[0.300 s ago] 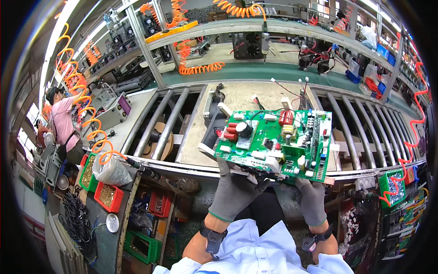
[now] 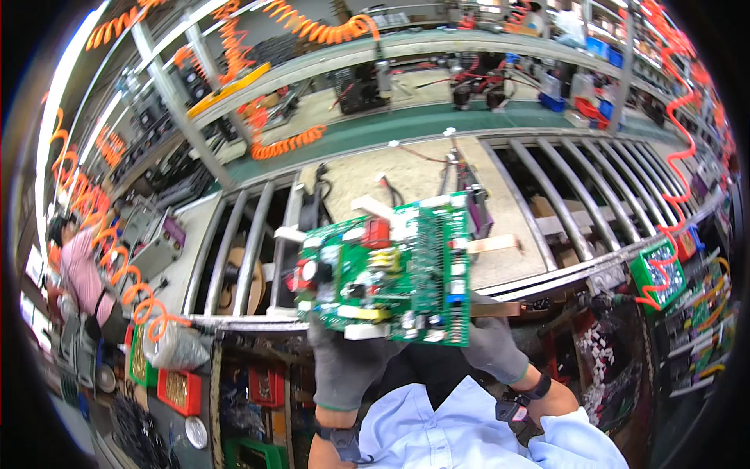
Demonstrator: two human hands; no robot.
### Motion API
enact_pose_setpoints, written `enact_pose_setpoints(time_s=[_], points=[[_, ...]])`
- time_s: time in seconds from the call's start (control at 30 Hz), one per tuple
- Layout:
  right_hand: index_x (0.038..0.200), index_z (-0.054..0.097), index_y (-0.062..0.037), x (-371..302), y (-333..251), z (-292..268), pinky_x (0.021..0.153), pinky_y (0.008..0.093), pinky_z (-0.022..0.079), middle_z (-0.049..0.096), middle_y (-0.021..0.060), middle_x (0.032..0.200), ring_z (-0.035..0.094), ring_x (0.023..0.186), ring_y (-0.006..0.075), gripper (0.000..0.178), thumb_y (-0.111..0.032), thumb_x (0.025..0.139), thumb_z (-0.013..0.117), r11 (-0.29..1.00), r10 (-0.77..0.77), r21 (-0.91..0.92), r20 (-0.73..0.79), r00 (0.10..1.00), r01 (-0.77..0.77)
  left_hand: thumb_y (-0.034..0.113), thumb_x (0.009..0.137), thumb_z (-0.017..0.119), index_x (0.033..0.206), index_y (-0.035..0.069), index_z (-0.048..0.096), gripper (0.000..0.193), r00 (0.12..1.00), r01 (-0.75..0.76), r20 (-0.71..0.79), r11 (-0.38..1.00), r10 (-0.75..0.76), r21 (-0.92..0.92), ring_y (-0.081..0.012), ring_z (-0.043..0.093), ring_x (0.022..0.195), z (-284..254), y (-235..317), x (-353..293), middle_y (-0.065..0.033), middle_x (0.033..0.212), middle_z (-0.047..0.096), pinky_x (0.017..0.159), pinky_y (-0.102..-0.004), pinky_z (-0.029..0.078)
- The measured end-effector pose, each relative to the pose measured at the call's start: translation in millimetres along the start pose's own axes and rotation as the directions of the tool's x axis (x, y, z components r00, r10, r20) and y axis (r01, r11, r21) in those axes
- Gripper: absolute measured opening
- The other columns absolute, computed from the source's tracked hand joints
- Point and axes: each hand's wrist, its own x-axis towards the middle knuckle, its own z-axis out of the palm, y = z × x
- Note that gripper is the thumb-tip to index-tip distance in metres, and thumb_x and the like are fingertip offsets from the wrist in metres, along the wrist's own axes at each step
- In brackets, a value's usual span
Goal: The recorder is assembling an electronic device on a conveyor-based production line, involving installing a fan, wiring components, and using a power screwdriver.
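A green circuit board [image 2: 426, 258] crowded with red, white, yellow and black parts is held up above the near edge of the bench. My left hand [image 2: 348, 363], in a grey glove, grips it from below near its left and front edge, its fingertips hidden under the board. At the lower right corner my right hand [image 2: 496, 340], gloved too, is wrapped round the underside, with most fingers out of sight. Two flat copper-coloured bars stick out at the board's right side, the upper copper bar [image 2: 494, 244] and the lower copper bar [image 2: 498, 310].
Behind the board lies a pale work board [image 2: 500, 211], flanked by metal rollers [image 2: 582, 195]. Red bin [image 2: 180, 391] and a plastic bag [image 2: 178, 344] stand at left; a green bin of small metal parts [image 2: 656, 273] is at right. Coiled orange hoses [image 2: 137, 289] hang nearby. A person [image 2: 82, 273] works far left.
The view has shifted, so the bench scene slides left and tilts. The circuit board has turned and come lower and to the left in the picture, still in both hands; its copper bars now show.
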Motion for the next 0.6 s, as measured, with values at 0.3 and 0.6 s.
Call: enact_pose_setpoints(time_s=[0.3,0.6], points=[[0.13,0.061,-0.0013,41.5,3.9,18.5,0.079,0.0306,0.054,0.068,0.0078,0.1,0.063,0.087,0.0126,0.033,-0.02,0.104,0.061,0.976,-0.119,0.205,0.201,0.972,0.077,0.078,0.097,0.044,0.154,0.015,0.048,0.085,0.938,-0.19,-0.281,0.979,0.205,0.08,-0.0343,0.054,0.136,3.2,15.2,-1.7,-0.009,0.153,0.053,0.114,-0.0545,0.044],[0.155,0.041,0.0022,62.6,-37.3,-49.8,0.118,0.0411,0.042,0.055,0.0194,0.151,0.051,0.143,0.0291,0.092,-0.031,0.084,0.088,0.961,-0.098,-0.155,0.585,0.805,0.229,0.055,0.106,0.046,0.16,0.016,0.037,0.067,0.92,-0.374,-0.211,0.898,0.329,-0.233,-0.0326,0.051,0.139,-43.6,10.5,-5.9,-0.0121,0.156,0.049,0.119,-0.0533,0.042]])
